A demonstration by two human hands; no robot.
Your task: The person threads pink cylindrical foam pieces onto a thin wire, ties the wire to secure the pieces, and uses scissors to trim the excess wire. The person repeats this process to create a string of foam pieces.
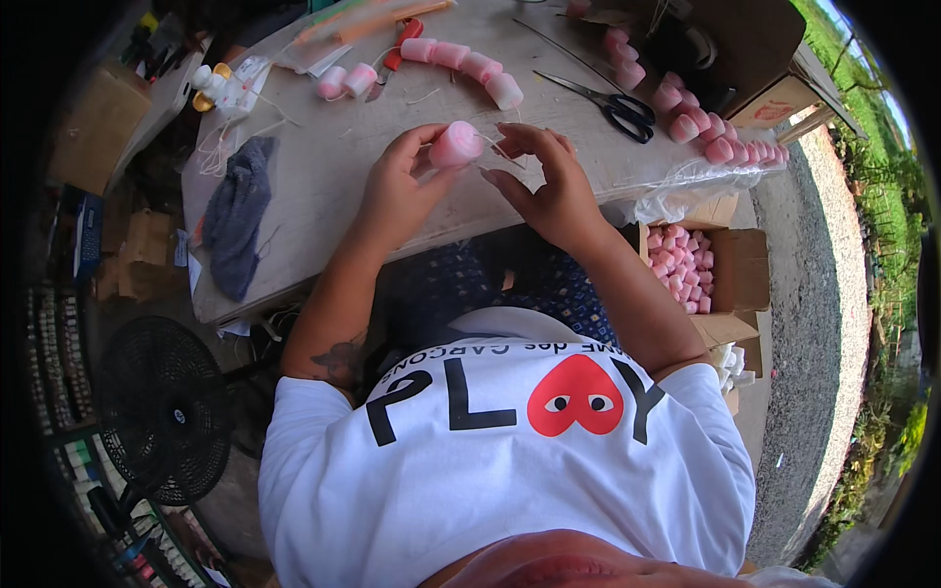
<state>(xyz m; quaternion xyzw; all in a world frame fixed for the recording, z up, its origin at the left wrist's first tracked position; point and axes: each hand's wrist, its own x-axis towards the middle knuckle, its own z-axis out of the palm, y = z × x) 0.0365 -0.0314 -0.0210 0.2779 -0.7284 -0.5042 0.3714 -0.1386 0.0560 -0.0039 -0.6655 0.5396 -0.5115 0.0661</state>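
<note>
Black lettering (458, 397) crosses the white shirt (510, 490). Left grip (395, 194) holds a pink cylinder (455, 146); whether the curled right grip (559, 191) pinches cord (490, 143) is unclear.

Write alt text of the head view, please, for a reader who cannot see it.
A person's left hand holds a pink cylinder over a pale table, the right hand close to a thin thread. The table holds more pink pieces, scissors and a grey cloth; an open box of similar pieces stands at right.
</note>
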